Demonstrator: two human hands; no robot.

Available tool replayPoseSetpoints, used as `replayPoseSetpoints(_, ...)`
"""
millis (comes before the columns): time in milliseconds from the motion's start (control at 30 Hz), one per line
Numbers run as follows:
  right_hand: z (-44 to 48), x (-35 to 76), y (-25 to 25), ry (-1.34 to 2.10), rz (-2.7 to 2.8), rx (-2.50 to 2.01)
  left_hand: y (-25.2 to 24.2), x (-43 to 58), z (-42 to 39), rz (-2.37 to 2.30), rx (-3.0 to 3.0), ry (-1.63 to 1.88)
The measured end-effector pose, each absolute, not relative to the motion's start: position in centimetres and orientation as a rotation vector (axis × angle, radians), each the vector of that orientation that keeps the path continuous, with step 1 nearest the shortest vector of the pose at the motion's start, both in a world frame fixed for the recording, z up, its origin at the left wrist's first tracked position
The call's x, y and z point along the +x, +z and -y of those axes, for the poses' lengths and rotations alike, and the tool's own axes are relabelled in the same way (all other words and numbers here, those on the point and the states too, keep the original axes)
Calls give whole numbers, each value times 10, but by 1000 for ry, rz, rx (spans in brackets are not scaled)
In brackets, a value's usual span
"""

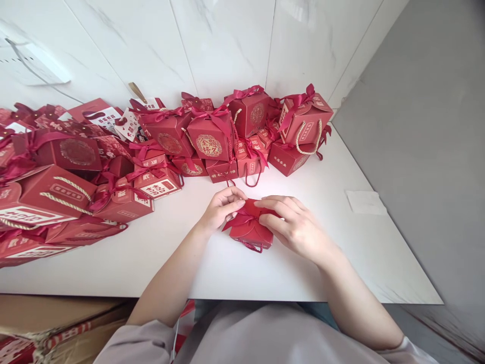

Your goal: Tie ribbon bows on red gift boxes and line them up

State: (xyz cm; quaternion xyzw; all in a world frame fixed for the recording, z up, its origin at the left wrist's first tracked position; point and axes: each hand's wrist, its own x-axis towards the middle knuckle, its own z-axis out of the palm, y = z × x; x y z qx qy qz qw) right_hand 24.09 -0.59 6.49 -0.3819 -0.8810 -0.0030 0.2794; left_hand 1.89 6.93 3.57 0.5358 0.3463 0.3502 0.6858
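Note:
A small red gift box (255, 236) stands on the white tabletop in front of me, with a red twisted cord handle (250, 247) hanging on its near side. Across its top runs a dark pink ribbon (245, 218), gathered at the middle. My left hand (222, 212) is at the box's left, thumb and forefinger pinched together at the ribbon. From the right, my right hand (295, 227) bends its fingers over the top of the box and the ribbon there. Those fingers hide part of the box's right side.
Several red gift boxes with ribbon bows (210, 139) are stacked along the marbled wall. A larger pile (64, 194) fills the table's left. A white paper slip (366, 202) lies near the right edge. Below the table at left is an open cardboard carton (56, 313).

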Motion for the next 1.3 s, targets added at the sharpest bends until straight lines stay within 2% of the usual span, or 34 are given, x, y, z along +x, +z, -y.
replayPoseSetpoints(533,4,251,66,31,2389,-1045,34,21,-70,-819,1207,799)
replayPoseSetpoints(833,0,270,66,-9,2215,-1079,34,10,-76,-772,1141,951)
replayPoseSetpoints(1133,3,272,70,397,2204,-960,33,13,-74,-871,1297,987)
replayPoseSetpoints(1300,-5,263,61,488,1791,-1165,49,2,-75,-1073,1577,945)
